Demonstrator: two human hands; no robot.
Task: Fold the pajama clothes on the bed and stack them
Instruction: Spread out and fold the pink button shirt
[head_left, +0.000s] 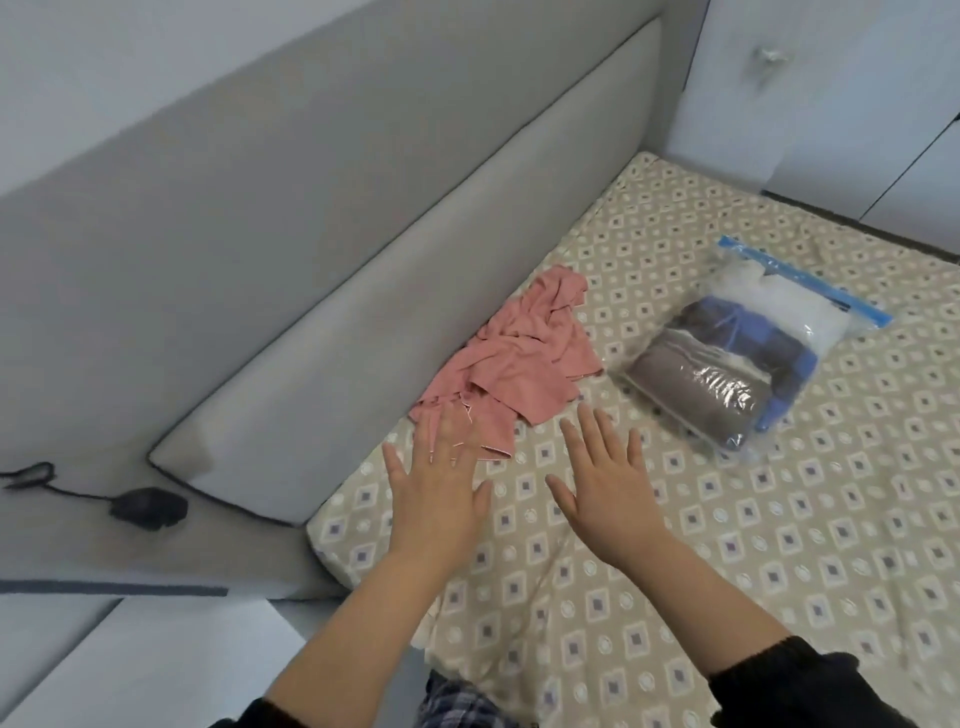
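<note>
Our pajamas (519, 358) sit in a crumpled pink heap on the bed (779, 545), right up against the headboard (322, 322). Both hands have fingers spread and hold nothing. The left hand (441, 483) is over the heap's near edge, the right hand (605, 483) over bare sheet just beside it. The risk is that we grab one random bunch and drag both pieces up tangled. The bag (743, 358) nearby also cramps our spreading room.

Pajama clothes (524, 358) heaped on bed (779, 545) against the headboard (322, 291) edge, storage bag (748, 343) just right, both hands in front.
</note>
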